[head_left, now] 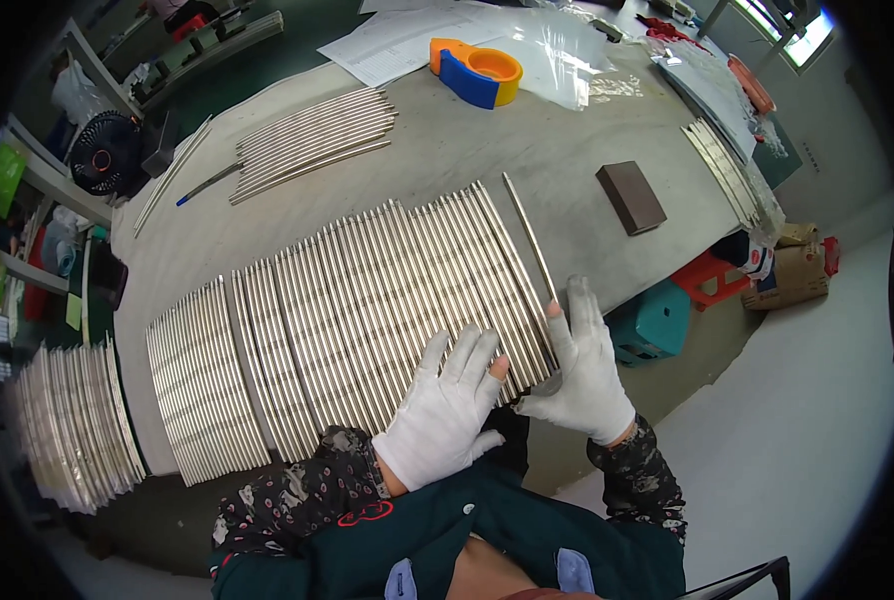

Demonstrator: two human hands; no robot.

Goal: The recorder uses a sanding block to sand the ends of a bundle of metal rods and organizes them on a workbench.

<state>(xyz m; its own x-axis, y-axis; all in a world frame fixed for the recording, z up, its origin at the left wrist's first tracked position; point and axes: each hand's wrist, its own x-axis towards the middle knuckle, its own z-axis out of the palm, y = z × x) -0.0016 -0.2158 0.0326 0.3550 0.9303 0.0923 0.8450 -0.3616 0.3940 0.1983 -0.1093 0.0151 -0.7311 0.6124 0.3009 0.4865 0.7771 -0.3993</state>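
Note:
A broad row of slender silvery metal rods lies side by side on the table, the rods running away from me. My left hand, in a white glove with a bare fingertip showing, rests flat on the near part of the row, fingers spread. To the right of the row, a single metal rod lies slightly apart. My right hand, also white-gloved, is at that rod's near end with fingers stretched out; a bare fingertip touches or nearly touches the rod. The rod's lower end is hidden by this hand.
Farther back lie another group of rods, a pen and an orange-and-blue tape dispenser. A dark brown block sits at right. Bundled rods stand left; a teal stool is beyond the right edge.

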